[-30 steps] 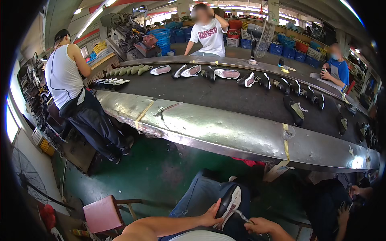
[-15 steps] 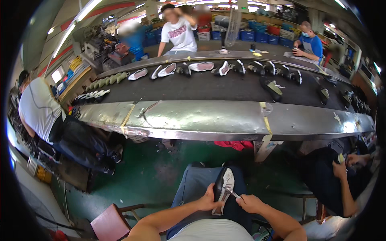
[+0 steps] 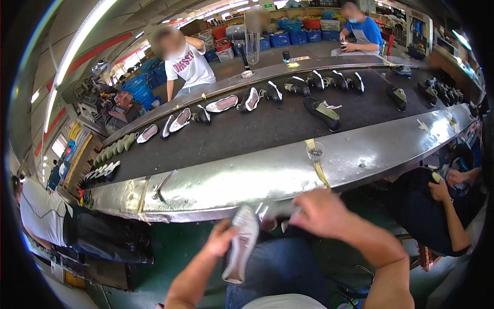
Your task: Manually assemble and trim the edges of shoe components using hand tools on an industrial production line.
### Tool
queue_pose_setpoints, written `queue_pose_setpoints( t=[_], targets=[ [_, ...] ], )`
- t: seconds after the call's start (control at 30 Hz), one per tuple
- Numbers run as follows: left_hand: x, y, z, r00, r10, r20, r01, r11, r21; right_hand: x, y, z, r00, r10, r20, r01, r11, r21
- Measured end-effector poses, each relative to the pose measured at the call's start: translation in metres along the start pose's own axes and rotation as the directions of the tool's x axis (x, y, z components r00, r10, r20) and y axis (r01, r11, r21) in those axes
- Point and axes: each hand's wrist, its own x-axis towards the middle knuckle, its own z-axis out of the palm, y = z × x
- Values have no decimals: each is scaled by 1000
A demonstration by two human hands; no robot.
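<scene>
My left hand [image 3: 221, 239] is closed around the side of a half-made shoe [image 3: 242, 247], tilted above my thighs. The shoe has a pale, ridged front, a pinkish middle and a darker side. Off to the right, my right hand [image 3: 318, 213] is raised near the metal table edge, blurred by motion, with its fingers curled. A slim metal hand tool [image 3: 280, 209] reaches left from its fingers, smeared too, so its exact kind cannot be told. The tool's end is close to the shoe's front; whether they touch is unclear.
A metal-edged table [image 3: 231, 190] crosses in front of me, with a dark belt [image 3: 216, 139] carrying several shoes, including an olive-and-black shoe [image 3: 324, 113]. Co-workers sit at right [image 3: 437, 206], stand at left [image 3: 41, 216] and are across the table [image 3: 188, 69].
My right hand has lifted away from my lap, up and forward with the tool. My left hand has moved left with the shoe. The whole view has tilted and shifted.
</scene>
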Motion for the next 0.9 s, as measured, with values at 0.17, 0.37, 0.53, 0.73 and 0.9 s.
queue_pose_setpoints(
  t=[0.17,0.37,0.53,0.73,0.9],
  targets=[
    [93,170,-33,952,297,-79,-111,571,814,68,240,-14,867,249,-431,-362,910,-204],
    [281,207,-77,874,443,200,10,-428,904,90,352,3,852,226,-473,-423,830,-365],
    [386,180,-141,933,304,192,0,-535,845,103,346,-7,861,279,-426,-420,861,-286],
    [486,206,-22,983,-26,-184,149,-485,862,104,354,-6,826,377,-419,-503,828,-246],
    [605,169,79,943,287,-168,0,504,864,107,346,1,800,413,-434,-542,809,-229]
  ],
)
